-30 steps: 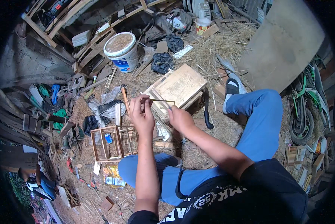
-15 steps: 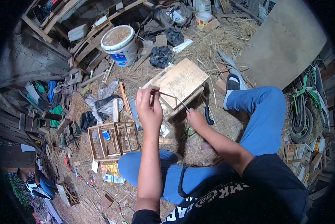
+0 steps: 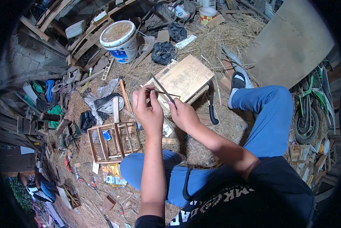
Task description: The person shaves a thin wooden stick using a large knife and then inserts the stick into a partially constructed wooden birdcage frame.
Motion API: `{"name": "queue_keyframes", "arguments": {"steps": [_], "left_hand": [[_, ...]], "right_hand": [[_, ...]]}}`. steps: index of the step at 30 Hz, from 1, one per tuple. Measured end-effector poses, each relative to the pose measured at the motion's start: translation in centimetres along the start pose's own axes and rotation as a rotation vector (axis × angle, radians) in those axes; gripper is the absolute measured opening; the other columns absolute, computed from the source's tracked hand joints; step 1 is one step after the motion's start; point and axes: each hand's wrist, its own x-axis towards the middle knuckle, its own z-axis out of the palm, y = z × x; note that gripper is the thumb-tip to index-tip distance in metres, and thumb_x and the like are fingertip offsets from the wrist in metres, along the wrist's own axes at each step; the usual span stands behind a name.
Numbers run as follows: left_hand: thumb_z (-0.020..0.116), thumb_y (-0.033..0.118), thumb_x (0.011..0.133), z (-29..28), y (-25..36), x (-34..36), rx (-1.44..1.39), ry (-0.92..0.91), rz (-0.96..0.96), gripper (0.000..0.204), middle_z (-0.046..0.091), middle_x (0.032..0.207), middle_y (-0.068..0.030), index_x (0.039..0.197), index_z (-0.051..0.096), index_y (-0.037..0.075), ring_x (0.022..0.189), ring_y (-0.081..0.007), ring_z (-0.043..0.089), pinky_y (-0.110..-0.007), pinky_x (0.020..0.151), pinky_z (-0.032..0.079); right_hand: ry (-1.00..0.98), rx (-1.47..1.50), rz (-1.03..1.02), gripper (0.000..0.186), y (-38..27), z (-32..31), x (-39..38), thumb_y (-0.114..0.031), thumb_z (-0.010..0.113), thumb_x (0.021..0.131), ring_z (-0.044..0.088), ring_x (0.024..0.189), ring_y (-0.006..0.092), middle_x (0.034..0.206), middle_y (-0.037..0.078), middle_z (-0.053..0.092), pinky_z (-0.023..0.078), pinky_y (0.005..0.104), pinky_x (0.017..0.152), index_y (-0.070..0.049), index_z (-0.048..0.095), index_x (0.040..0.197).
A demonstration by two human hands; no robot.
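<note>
My left hand pinches a thin brown stick that points right, over the wooden block. My right hand is closed on a long narrow dark blade, which slants up and left across the stick. Its handle is hidden in my fingers, and whether blade and stick touch I cannot tell. Just beyond both hands lies a flat-topped pale wooden block on the straw-strewn ground. At its right side rests a curved tool handle with a black grip.
Left of my knee stands a small slatted wooden frame. A white bucket is beyond it, near black plastic bags. At right are a large leaning panel and a green bike. Another person is at far left.
My right hand has moved left and up toward my left hand, bringing the blade across the stick. My left hand has shifted slightly left and keeps hold of the stick.
</note>
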Motion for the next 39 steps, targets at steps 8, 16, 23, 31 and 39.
{"name": "queue_keyframes", "arguments": {"steps": [8, 16, 23, 31, 39], "left_hand": [[0.058, -0.008, 0.094, -0.2, -0.2, 0.2, 0.013, 0.0, -0.007, 0.015, 0.058, 0.094, -0.0103, 0.105, 0.067, -0.002, 0.08, -0.0175, 0.066, -0.028, 0.066, 0.054], [0.058, -0.008, 0.094, -0.3, -0.5, 0.9, -0.024, 0.0, 0.051, 0.013, 0.058, 0.094, -0.0103, 0.102, 0.066, -0.002, 0.079, -0.0166, 0.064, -0.028, 0.066, 0.053], [0.057, -0.008, 0.095, -0.5, 0.0, 0.7, -0.071, -0.078, -0.038, 0.013, 0.056, 0.094, -0.0106, 0.103, 0.065, -0.001, 0.08, -0.0176, 0.063, -0.029, 0.068, 0.053], [0.057, -0.011, 0.092, -1.6, -0.2, 0.3, -0.008, -0.13, 0.055, 0.015, 0.056, 0.093, -0.0113, 0.102, 0.064, -0.002, 0.083, -0.0197, 0.064, -0.03, 0.073, 0.052], [0.057, -0.014, 0.09, -2.4, -0.8, 0.2, -0.066, -0.121, 0.033, 0.017, 0.057, 0.094, -0.0123, 0.1, 0.063, -0.003, 0.083, -0.0204, 0.065, -0.031, 0.073, 0.052]], "right_hand": [[-0.018, -0.173, -0.001, 0.03, 4.7, 1.4, -0.7, -0.029, 0.053, 0.103, 0.067, 0.069, 0.0468, 0.073, 0.026, 0.067, 0.054, 0.0567, 0.063, -0.001, 0.06, 0.093], [-0.085, -0.37, 0.188, 0.036, 13.8, 2.4, -1.5, -0.032, 0.049, 0.104, 0.067, 0.075, 0.0502, 0.081, 0.03, 0.068, 0.054, 0.0586, 0.068, 0.0, 0.06, 0.094], [-0.123, -0.134, 0.224, 0.045, 12.4, 1.1, -0.2, -0.038, 0.048, 0.104, 0.065, 0.092, 0.0495, 0.092, 0.03, 0.068, 0.05, 0.0556, 0.083, 0.002, 0.065, 0.095], [-0.001, 0.055, -0.106, 0.034, -1.1, -1.1, 0.3, -0.032, 0.053, 0.103, 0.065, 0.073, 0.0492, 0.074, 0.027, 0.066, 0.051, 0.0567, 0.066, 0.0, 0.06, 0.095], [-0.015, -0.179, -0.1, 0.031, -0.2, 0.0, -0.3, -0.031, 0.053, 0.103, 0.067, 0.07, 0.0472, 0.073, 0.026, 0.067, 0.053, 0.0568, 0.065, -0.002, 0.061, 0.096]]}}
